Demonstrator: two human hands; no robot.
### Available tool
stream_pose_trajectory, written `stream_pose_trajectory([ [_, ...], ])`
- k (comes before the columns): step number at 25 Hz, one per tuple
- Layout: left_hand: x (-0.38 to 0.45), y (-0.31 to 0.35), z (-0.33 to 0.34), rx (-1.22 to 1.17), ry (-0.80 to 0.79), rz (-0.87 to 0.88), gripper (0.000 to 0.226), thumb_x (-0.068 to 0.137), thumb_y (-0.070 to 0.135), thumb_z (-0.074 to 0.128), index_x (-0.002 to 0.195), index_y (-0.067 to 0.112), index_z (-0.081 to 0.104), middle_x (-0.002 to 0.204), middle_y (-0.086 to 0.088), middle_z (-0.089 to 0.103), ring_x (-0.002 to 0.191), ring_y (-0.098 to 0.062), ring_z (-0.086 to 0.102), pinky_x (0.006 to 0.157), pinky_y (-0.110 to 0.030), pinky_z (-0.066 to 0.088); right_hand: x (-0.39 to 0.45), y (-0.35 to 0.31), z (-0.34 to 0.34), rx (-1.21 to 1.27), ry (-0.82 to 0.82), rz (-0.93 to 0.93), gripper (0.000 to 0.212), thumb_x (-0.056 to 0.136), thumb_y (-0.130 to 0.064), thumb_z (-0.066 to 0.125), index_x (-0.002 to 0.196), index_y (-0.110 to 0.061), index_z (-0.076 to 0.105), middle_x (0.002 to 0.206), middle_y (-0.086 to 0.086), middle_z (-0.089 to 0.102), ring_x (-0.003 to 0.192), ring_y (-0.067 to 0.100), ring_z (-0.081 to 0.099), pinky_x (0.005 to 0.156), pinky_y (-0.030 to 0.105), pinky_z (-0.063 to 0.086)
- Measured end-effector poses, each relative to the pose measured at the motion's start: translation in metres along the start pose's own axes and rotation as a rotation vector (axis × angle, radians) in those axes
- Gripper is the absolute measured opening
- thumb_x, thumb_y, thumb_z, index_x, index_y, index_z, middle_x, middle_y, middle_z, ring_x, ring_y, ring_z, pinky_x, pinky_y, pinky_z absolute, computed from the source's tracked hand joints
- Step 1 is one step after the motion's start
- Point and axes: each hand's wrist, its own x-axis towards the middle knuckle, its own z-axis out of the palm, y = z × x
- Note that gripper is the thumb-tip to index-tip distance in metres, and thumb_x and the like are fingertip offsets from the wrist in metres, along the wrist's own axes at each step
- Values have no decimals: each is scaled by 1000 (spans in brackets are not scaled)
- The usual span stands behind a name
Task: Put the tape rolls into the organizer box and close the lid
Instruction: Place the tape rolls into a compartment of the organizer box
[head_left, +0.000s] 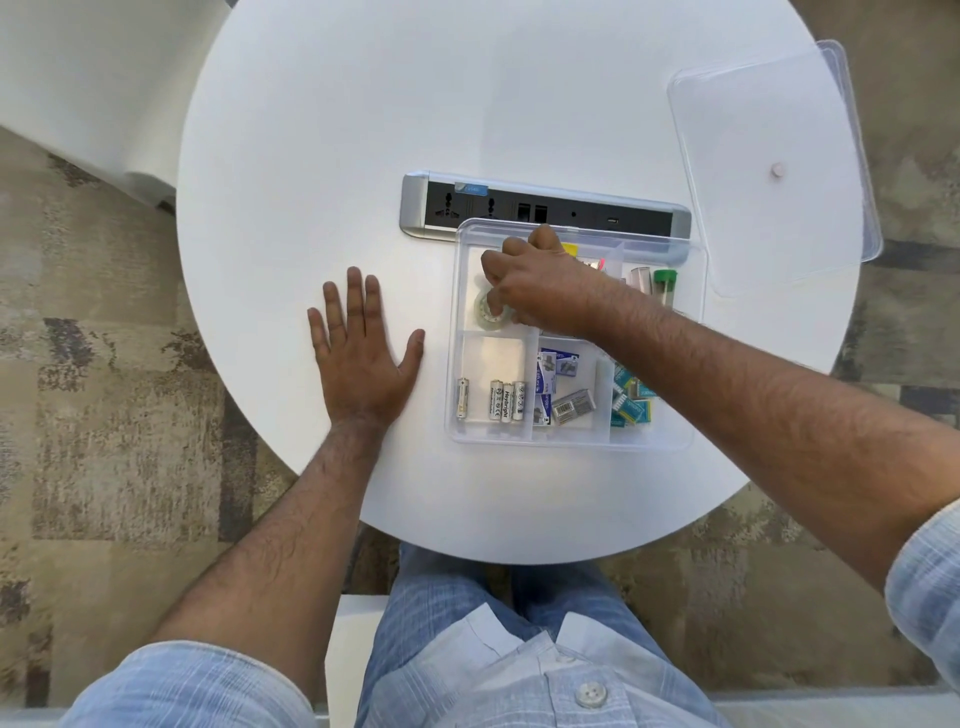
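The right hand (540, 283) reached into the organizer box (453, 364), fingers closed on a tape roll (488, 310) in its far-left compartment; the left hand (358, 345) lay flat and open on the table (363, 130) (lid (769, 156) off, at the far-right edge)

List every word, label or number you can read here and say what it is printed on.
"Heybright": on one of the AA batteries in the organizer box.
Other battery markings: too small to read.
Blue-and-white staple boxes: print blurred.
Grey box: barcode only, digits unreadable.
Teal boxes: unreadable.
Blue sticker on the power socket strip: unreadable.
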Motion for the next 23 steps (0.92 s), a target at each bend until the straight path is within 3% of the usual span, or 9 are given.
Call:
stream_pose_trajectory([
  [10, 0, -1, 1, 13, 0, 2, 82, 104, 62, 29, 169, 17, 5, 178, -3, 2, 165, -31, 2, 132, -57, 9, 3, -11, 3, -47, 38, -102, 26, 77, -14, 84, 99, -22, 73, 95, -1, 55, 91, 19, 51, 86, 41, 36],
  [17, 1, -1, 1, 17, 4, -3, 82, 104, 61, 30, 168, 16, 6, 178, -4, 3, 165, -31, 3, 132, -56, 9, 0, 0, 1, -9, 131, -124, 46, 78, 6, 70, 111, -25, 60, 107, -3, 60, 98, 22, 52, 83, 39, 36],
  [23, 1, -1, 2, 17, 12, -2, 82, 104, 61, 31, 168, 16, 7, 178, -4, 5, 165, -31, 4, 131, -57, 10, 7, -2, 8, -51, 176, -96, 47, 77, 10, 65, 112, -17, 49, 96, 2, 62, 94, 25, 52, 86, 41, 36],
])
